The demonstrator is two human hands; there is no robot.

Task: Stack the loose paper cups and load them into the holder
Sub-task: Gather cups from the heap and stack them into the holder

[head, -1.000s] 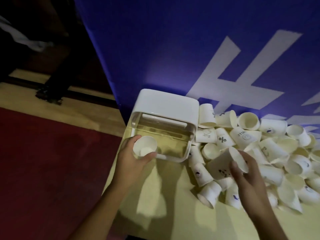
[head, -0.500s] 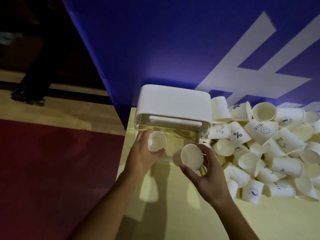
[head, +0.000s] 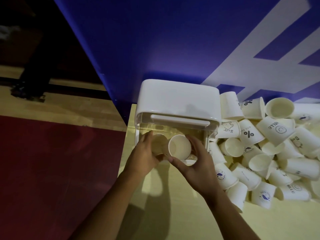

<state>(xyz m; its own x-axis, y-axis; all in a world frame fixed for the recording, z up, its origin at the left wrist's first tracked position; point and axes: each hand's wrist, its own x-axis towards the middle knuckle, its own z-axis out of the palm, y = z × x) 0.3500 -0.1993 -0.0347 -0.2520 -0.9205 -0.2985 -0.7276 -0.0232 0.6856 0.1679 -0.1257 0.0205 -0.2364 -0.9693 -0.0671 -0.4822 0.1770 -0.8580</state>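
Left cup [head: 158, 142] is gripped in left hand [head: 143, 157], right cup [head: 179, 147] in right hand [head: 196, 164], side by side at the holder [head: 178, 99] front, mouths facing the camera, so nesting is judged next.

blue banner wall [head: 155, 40] — wood floor [head: 60, 108], red mat [head: 52, 170], dim.

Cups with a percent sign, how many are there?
2: one white paper cup at the back by the blue banner, one nearer cup below it. Others may be hidden.
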